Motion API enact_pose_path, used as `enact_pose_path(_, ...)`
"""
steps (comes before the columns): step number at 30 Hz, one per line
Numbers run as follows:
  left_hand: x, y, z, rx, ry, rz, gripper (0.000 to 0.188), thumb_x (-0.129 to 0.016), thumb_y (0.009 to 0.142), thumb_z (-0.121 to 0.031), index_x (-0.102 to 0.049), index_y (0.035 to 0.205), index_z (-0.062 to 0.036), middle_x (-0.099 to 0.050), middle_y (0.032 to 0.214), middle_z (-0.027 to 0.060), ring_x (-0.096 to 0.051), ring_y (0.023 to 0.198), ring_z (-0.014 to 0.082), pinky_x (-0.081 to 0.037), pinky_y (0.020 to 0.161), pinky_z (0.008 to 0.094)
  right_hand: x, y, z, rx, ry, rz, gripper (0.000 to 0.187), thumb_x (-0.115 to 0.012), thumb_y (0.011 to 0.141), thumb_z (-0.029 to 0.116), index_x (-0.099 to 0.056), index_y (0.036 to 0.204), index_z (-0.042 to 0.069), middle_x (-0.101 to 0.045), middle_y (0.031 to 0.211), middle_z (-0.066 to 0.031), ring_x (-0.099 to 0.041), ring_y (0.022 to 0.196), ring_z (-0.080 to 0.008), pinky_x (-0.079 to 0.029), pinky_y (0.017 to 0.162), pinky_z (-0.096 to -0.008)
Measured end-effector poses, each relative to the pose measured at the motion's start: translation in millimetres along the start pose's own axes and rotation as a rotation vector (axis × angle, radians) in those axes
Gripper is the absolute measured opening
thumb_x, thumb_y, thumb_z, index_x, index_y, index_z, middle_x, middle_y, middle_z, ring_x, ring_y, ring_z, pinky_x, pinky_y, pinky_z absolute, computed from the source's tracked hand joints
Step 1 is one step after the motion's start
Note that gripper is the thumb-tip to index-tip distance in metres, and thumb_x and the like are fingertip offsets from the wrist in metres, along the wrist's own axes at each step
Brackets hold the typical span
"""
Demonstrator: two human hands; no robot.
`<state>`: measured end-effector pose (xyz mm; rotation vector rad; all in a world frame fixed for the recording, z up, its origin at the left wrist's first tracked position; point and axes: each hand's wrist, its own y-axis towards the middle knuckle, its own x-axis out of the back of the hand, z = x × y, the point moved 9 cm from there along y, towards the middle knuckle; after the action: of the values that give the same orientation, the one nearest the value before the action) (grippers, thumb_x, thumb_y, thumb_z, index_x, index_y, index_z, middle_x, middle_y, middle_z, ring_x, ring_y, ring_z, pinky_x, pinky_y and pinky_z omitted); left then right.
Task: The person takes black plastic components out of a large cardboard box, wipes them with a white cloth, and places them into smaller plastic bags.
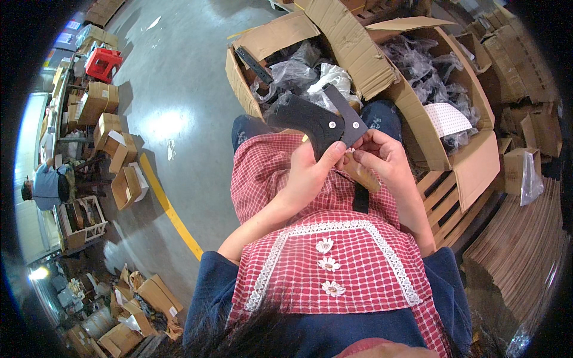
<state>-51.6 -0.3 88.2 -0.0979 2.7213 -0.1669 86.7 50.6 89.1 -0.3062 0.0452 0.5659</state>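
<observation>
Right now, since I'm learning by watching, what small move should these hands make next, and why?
I'd tentatively have the left hand tilt the black piece slightly toward the eyes. That hand partly covers the piece's lower part, the right hand crowds in beside it, and whatever lies between the two is too small to make out.

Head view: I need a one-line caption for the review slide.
Left hand holding a black part, right hand at its edge, above a red checked apron, before two open cardboard boxes.
</observation>
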Motion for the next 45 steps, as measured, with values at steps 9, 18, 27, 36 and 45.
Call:
enact_pose_path(9, -5, -2, -3, -0.016, 0.009, 0.016, 0.017, -0.058, 0.101, -0.015, -0.062, 0.099, 0.0012, -0.062, 0.083, 0.0002, -0.056, 0.074, 0.007, -0.047, 0.064, 0.0238, 14, 8, -20, -0.015, 0.031, 0.013, 0.029, -0.067, 0.088, 0.005, -0.063, 0.117, 0.0, -0.065, 0.097, 0.0004, -0.061, 0.084, -0.007, -0.049, 0.078, -0.0228)
enact_pose_path(18, -1, -2, 7, 0.017, 0.047, 0.012, 0.018, -0.06, 0.1, -0.017, -0.062, 0.093, 0.0003, -0.062, 0.08, -0.0006, -0.056, 0.073, 0.0062, -0.046, 0.063, 0.0237, 60, 10, -5, 0.163, -0.231, -0.253, 0.005, -0.057, 0.097, 0.005, -0.061, 0.098, 0.001, -0.063, 0.092, -0.001, -0.059, 0.088, -0.0097, -0.048, 0.081, -0.0248)
enact_pose_path(27, -12, -2, 28, 0.131, 0.221, 0.117, 0.017, -0.065, 0.097, -0.016, -0.062, 0.1, 0.0002, -0.063, 0.082, 0.0005, -0.058, 0.071, 0.0072, -0.048, 0.062, 0.0249, -45, -25, 107, 1.031, -0.995, -0.026, 0.021, -0.072, 0.078, 0.002, -0.065, 0.098, 0.008, -0.07, 0.101, -0.0029, -0.063, 0.103, -0.024, -0.044, 0.102, -0.0445)
enact_pose_path(36, -9, -5, 29, 0.253, 0.263, 0.176, 0.024, -0.065, 0.096, -0.014, -0.062, 0.115, 0.0009, -0.068, 0.101, 0.0038, -0.063, 0.091, 0.0107, -0.053, 0.078, 0.029, -44, -24, 85, 1.047, -1.226, -0.023, 0.021, -0.074, 0.076, 0.007, -0.068, 0.096, 0.009, -0.071, 0.105, 0.0013, -0.062, 0.108, -0.02, -0.041, 0.108, -0.0471)
enact_pose_path(45, -17, -4, 32, 0.108, 0.252, 0.133, 0.023, -0.062, 0.099, -0.02, -0.062, 0.109, 0.0, -0.067, 0.088, 0.0035, -0.063, 0.077, 0.0099, -0.051, 0.064, 0.0265, -46, -25, 82, 1.03, -1.287, 0.02, 0.018, -0.073, 0.076, 0.006, -0.067, 0.093, 0.009, -0.072, 0.103, 0.0021, -0.062, 0.107, -0.0189, -0.034, 0.113, -0.0508)
